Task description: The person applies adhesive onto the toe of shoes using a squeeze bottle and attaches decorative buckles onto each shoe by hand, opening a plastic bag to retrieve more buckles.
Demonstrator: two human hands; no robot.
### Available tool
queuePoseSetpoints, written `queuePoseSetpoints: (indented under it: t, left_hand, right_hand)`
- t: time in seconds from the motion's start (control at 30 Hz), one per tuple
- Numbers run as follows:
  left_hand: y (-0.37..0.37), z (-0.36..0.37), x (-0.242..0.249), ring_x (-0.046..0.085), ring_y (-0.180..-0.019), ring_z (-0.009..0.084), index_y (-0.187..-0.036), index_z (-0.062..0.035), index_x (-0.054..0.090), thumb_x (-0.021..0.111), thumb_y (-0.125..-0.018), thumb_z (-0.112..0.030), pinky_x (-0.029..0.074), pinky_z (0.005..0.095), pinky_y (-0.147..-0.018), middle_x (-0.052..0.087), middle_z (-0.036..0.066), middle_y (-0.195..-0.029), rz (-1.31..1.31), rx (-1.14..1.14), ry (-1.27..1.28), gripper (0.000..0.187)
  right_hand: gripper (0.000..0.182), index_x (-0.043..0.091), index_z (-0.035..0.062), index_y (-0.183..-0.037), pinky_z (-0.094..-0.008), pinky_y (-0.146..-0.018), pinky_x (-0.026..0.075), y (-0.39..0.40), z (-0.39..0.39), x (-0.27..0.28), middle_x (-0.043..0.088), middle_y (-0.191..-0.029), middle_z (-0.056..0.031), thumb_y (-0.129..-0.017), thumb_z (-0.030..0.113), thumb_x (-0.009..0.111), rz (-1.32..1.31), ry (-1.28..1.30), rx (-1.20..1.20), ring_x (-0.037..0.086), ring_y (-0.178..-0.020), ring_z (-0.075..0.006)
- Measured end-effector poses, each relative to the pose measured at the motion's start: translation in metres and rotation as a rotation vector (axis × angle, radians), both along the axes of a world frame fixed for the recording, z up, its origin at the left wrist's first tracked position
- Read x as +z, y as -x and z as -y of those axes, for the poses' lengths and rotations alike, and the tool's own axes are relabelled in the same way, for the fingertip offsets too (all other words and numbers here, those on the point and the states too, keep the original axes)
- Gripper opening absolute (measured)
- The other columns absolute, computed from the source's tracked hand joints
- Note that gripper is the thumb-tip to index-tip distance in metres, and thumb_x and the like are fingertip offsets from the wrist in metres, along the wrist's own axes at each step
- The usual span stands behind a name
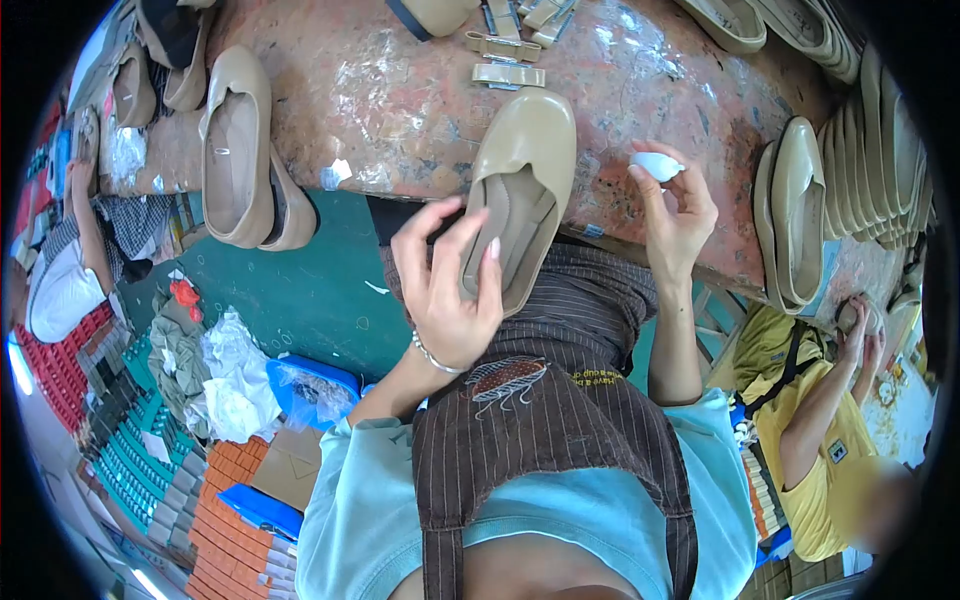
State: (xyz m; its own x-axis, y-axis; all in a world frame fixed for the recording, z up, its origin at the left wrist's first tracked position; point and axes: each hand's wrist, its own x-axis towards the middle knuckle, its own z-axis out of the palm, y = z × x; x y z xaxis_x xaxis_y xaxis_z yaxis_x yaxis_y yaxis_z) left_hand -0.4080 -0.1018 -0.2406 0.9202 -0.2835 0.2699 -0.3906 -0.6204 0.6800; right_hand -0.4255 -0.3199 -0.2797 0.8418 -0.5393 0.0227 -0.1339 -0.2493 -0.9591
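A glossy beige slip-on shoe point(552, 130) points toe-away across the table's near edge, its heel end over my lap. My left hand point(445, 290) is at its left side, with fingers spread and fingertips over the rim and inner sole. At the right, my right hand point(680, 220) pinches a small white rounded, cup-like piece point(656, 164) between thumb and fingers, above the table edge. Beyond the shoe's toe lie several beige bow trims point(508, 75).
The worn table point(390, 110) carries a pair of beige shoes point(237, 140) at left and another pair point(800, 210) at right, beside a row of shoes point(865, 170). Co-workers sit at both sides, one in a yellow shirt point(810, 450). Blue bins point(320, 385) stand on the green floor.
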Motion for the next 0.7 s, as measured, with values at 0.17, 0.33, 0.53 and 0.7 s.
queuePoseSetpoints:
  t: [0.17,0.33,0.53,0.7]
  left_hand:
    - [-0.009,0.021,-0.008,0.049,-0.118,0.0242,-0.131,0.0052,0.037,0.052,-0.088,0.0,0.04,0.0336,-0.101,0.05,0.015,-0.122,-1.242,0.098,0.939,0.047]
    - [-0.037,0.044,-0.048,0.053,-0.11,0.0235,-0.116,0.006,0.047,0.048,-0.087,0.004,0.041,0.0357,-0.101,0.054,0.016,-0.115,-1.3,0.166,1.676,0.029]
    - [-0.063,0.058,-0.055,0.053,-0.105,0.0214,-0.096,-0.0005,0.053,0.043,-0.081,0.009,0.04,0.036,-0.094,0.057,0.01,-0.111,-1.505,0.098,1.965,0.021]
    - [-0.021,0.053,-0.013,0.051,-0.095,0.0179,-0.082,-0.0071,0.048,0.043,-0.08,0.01,0.039,0.0348,-0.092,0.055,0.006,-0.098,-1.416,0.193,1.979,0.018]
  right_hand:
    - [0.02,0.064,0.0012,-0.099,-0.0214,-0.067,0.051,0.008,-0.004,-0.009,0.068,-0.093,-0.0047,-0.08,0.001,0.069,0.009,-0.021,0.007,0.062,-0.081,-0.0083]
    - [0.019,0.064,-0.0005,-0.098,-0.024,-0.07,0.052,0.007,-0.007,0.0,0.068,-0.093,-0.0063,-0.079,-0.001,0.068,0.035,0.01,0.019,0.063,-0.08,-0.0101]
    - [0.019,0.066,0.0004,-0.097,-0.0243,-0.069,0.052,0.011,-0.007,0.008,0.068,-0.093,-0.0071,-0.078,-0.001,0.069,0.027,0.047,-0.002,0.063,-0.081,-0.0116]
    - [0.02,0.067,0.0002,-0.095,-0.0244,-0.07,0.049,0.017,-0.002,0.014,0.067,-0.093,-0.0072,-0.076,-0.002,0.07,0.021,0.193,0.097,0.061,-0.08,-0.0115]
